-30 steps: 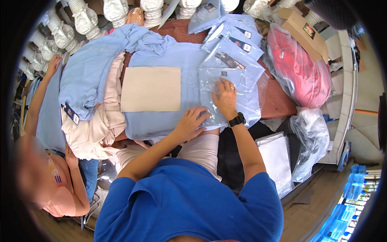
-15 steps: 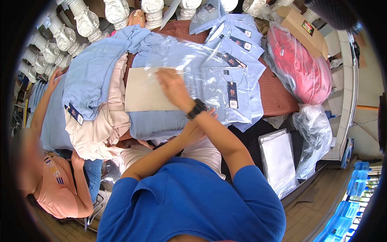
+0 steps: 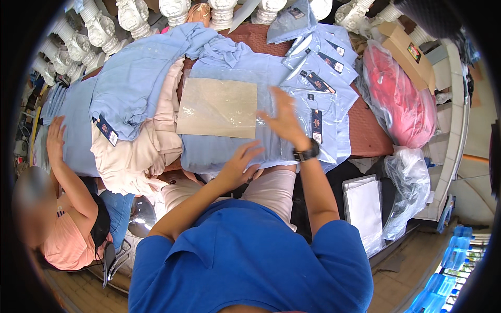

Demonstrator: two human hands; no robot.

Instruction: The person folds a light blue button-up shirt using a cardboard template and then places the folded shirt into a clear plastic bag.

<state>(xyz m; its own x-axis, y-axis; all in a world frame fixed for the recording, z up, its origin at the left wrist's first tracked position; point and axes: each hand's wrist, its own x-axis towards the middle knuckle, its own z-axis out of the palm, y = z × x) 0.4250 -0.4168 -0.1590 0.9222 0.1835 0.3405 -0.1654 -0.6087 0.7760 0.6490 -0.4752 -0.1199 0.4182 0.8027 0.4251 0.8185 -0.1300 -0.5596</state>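
Here, clear bags (image 3: 326,101) hold blue shirts (image 3: 329,136); left hand (image 3: 238,168) and right hand (image 3: 287,121) show released grip.

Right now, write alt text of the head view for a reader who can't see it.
A person's open hands, left hand and blurred right hand, are over a spread blue garment. On it lies a tan rectangular sheet, with clear plastic over it, beside overlapping bagged blue shirts. Another person sits at the left.

Dark printed tags (image 3: 317,127) on blue shirts (image 3: 331,122); colourful label (image 3: 414,51) on box (image 3: 400,44).
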